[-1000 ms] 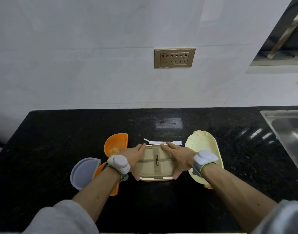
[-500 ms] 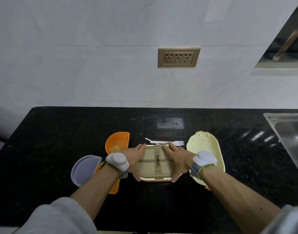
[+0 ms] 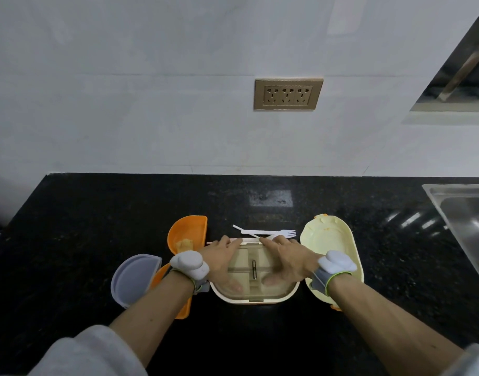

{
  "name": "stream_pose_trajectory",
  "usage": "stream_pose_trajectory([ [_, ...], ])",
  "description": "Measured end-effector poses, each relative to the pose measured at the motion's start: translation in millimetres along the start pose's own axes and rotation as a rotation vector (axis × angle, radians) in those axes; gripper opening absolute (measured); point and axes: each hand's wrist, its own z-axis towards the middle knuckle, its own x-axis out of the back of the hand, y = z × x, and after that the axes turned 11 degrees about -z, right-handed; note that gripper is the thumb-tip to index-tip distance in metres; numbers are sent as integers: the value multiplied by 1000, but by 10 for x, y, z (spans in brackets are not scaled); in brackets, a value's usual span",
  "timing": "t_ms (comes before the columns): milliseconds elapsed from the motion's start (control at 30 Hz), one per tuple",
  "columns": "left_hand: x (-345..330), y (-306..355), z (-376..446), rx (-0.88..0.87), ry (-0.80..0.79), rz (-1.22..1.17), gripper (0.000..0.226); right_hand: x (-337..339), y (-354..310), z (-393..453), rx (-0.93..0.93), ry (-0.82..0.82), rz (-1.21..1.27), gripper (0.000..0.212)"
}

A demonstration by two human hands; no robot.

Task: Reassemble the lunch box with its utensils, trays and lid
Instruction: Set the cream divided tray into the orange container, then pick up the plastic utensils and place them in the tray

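A cream lunch box (image 3: 256, 295) with a clear inner lid sits on the black counter in front of me. My left hand (image 3: 222, 260) lies flat on its left half and my right hand (image 3: 285, 260) lies flat on its right half, fingers straight, thumbs toward me. A white fork (image 3: 271, 233) lies just behind the box. A pale yellow outer lid (image 3: 328, 237) lies to the right, partly under my right wrist. Two orange half-round trays (image 3: 188, 233) sit to the left, the nearer one mostly hidden by my forearm. A grey half-round lid (image 3: 132, 279) lies at far left.
A steel sink (image 3: 466, 221) opens at the right edge of the counter (image 3: 97, 226). A brass wall socket (image 3: 287, 95) sits on the white wall behind. The counter's left end drops off near the wall.
Both hands stay pressed on the box lid; they have hardly shifted. The camera has tilted slightly.
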Motion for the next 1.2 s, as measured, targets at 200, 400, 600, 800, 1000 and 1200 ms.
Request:
stream_pose_trajectory([
  [200, 62, 46, 121, 4, 259, -10, 44, 67, -24, 152, -147, 220, 227, 39],
  [400, 152, -166, 247, 66, 431, 67, 36, 209, 2, 406, -240, 285, 187, 27],
  [600, 130, -254, 459, 0, 399, -26, 31, 229, 35, 668, -293, 245, 277, 24],
  [800, 186, -298, 668, -94, 323, 74, 34, 219, 62, 900, -315, 156, 367, 40],
  [1000, 237, -392, 868, -202, 293, 263, 59, 237, 31, 1009, -215, 94, 156, 52],
  [1200, 260, -417, 982, -241, 295, 282, 43, 232, 53, 1079, -150, 99, -16, 35],
])
